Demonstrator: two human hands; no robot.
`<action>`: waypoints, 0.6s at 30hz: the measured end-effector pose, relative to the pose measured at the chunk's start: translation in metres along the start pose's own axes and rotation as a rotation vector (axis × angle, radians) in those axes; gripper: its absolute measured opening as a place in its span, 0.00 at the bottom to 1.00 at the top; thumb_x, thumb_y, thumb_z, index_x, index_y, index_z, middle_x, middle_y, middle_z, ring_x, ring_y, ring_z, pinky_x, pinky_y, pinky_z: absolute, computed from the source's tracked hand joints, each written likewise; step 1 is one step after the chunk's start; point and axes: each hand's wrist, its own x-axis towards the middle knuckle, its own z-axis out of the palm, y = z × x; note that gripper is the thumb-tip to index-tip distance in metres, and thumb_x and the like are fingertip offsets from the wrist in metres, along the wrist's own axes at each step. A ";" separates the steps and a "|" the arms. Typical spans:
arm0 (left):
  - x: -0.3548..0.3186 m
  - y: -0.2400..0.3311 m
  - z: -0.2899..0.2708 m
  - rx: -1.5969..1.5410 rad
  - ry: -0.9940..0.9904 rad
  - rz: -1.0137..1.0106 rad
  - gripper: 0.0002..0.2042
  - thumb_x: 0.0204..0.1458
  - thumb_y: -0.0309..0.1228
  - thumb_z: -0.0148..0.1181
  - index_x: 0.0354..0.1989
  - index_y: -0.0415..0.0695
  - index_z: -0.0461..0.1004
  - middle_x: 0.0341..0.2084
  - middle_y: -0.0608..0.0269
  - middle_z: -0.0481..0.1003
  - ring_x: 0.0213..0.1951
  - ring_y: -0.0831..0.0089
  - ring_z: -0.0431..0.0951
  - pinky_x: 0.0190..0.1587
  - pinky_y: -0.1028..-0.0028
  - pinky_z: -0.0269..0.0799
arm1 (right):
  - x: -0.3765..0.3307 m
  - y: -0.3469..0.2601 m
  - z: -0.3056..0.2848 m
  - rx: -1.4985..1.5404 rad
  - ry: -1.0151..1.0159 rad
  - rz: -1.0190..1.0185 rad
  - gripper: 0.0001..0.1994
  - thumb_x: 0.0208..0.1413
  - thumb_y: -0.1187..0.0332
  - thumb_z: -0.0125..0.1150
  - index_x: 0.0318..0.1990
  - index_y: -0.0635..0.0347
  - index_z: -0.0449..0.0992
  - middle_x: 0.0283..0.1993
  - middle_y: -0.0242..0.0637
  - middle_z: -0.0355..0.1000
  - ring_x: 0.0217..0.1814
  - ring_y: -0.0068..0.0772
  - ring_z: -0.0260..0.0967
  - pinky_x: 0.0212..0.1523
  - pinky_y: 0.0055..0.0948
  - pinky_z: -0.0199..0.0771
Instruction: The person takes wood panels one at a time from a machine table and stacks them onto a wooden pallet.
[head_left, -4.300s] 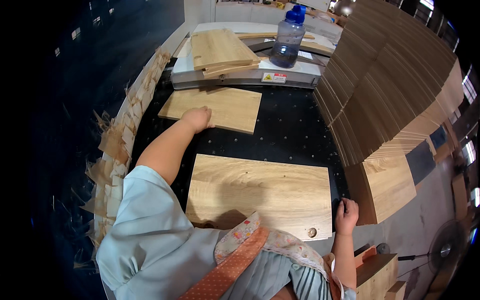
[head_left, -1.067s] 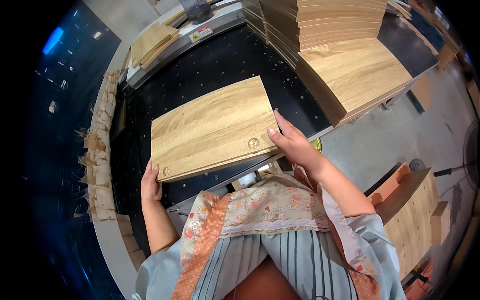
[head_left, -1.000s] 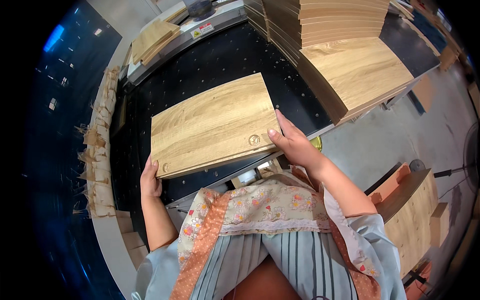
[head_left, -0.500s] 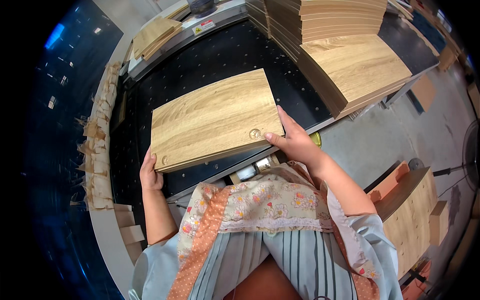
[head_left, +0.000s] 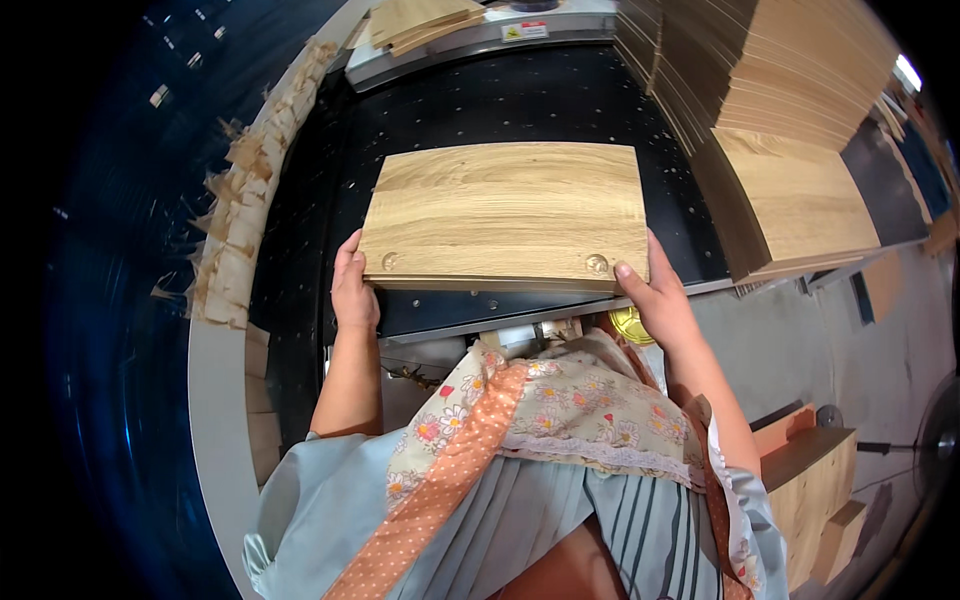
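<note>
A light wood-grain board (head_left: 510, 210) is held level over a black dotted table (head_left: 480, 100). Two round recesses sit near its front corners, and a seam along its front edge hints at a second board beneath, though I cannot tell for certain. My left hand (head_left: 352, 285) grips the left end, fingers curled around the side. At the front right corner, my right hand (head_left: 662, 300) grips with its thumb on top beside the right recess. The undersides of both grips are hidden.
Tall stacks of boards (head_left: 800, 90) rise at the right, with a lower stack (head_left: 800, 195) before them. Loose boards (head_left: 425, 22) lie at the back. A ragged-edged pale strip (head_left: 250, 190) borders the left. Lower right, a wooden stack (head_left: 815, 490) stands on the floor near a fan (head_left: 940, 440).
The board has turned to lie straighter across in front of me, its left end swinging away and its right end coming nearer. Both hands keep their hold. The whole view has shifted too.
</note>
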 end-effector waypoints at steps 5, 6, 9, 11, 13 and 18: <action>-0.002 0.003 0.004 0.014 -0.016 0.024 0.18 0.59 0.28 0.38 0.56 0.34 0.62 0.53 0.52 0.67 0.56 0.68 0.65 0.59 0.71 0.57 | 0.006 -0.003 -0.004 -0.056 -0.043 -0.088 0.35 0.54 0.59 0.61 0.64 0.66 0.54 0.59 0.54 0.61 0.64 0.47 0.57 0.63 0.35 0.54; -0.002 0.004 0.004 0.008 -0.020 0.026 0.19 0.58 0.27 0.38 0.56 0.35 0.62 0.53 0.53 0.67 0.56 0.69 0.65 0.59 0.72 0.56 | 0.007 -0.003 -0.004 -0.056 -0.051 -0.094 0.35 0.53 0.59 0.61 0.64 0.66 0.54 0.59 0.54 0.61 0.64 0.47 0.57 0.63 0.36 0.54; -0.003 0.003 0.004 -0.003 -0.025 0.028 0.19 0.56 0.26 0.38 0.56 0.36 0.64 0.54 0.53 0.67 0.56 0.69 0.65 0.60 0.72 0.55 | 0.008 -0.005 -0.006 -0.084 -0.061 -0.103 0.35 0.52 0.60 0.62 0.64 0.65 0.54 0.59 0.55 0.61 0.63 0.48 0.57 0.63 0.36 0.54; -0.002 0.001 0.002 -0.005 -0.021 0.027 0.19 0.56 0.26 0.38 0.55 0.35 0.65 0.54 0.53 0.67 0.57 0.68 0.64 0.61 0.71 0.53 | 0.008 -0.002 -0.006 -0.139 -0.049 -0.104 0.35 0.52 0.61 0.63 0.64 0.65 0.54 0.59 0.55 0.61 0.63 0.48 0.57 0.63 0.36 0.55; -0.001 -0.003 -0.003 0.008 -0.039 0.054 0.19 0.55 0.25 0.38 0.54 0.35 0.65 0.55 0.52 0.66 0.58 0.67 0.63 0.62 0.71 0.52 | 0.009 -0.004 -0.007 -0.119 -0.068 -0.116 0.35 0.52 0.61 0.63 0.64 0.65 0.54 0.59 0.55 0.61 0.63 0.48 0.57 0.63 0.36 0.55; 0.000 -0.007 -0.007 -0.016 -0.066 0.066 0.20 0.54 0.25 0.38 0.53 0.34 0.66 0.55 0.52 0.66 0.59 0.66 0.62 0.63 0.70 0.50 | 0.010 -0.002 -0.007 -0.139 -0.068 -0.137 0.35 0.51 0.62 0.64 0.64 0.65 0.54 0.59 0.55 0.61 0.64 0.49 0.56 0.63 0.36 0.54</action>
